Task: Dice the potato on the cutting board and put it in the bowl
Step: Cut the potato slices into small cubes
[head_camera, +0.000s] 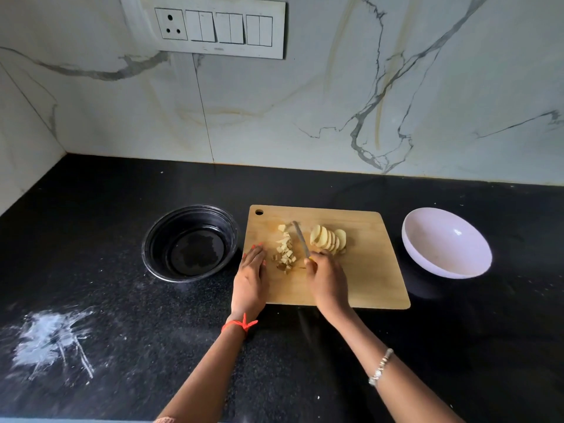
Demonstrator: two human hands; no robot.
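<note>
Crosswise, potato slices [328, 239]; knife [300, 239] tip away

The table [305, 361] is black with tiny specks. A black bowl [158, 239] sits on it at the left. A wooden cutting board [366, 270] lies just beside that bowl. A white bowl [445, 242] sits to the right. A white powdery smear [48, 340] marks the front left.
</note>
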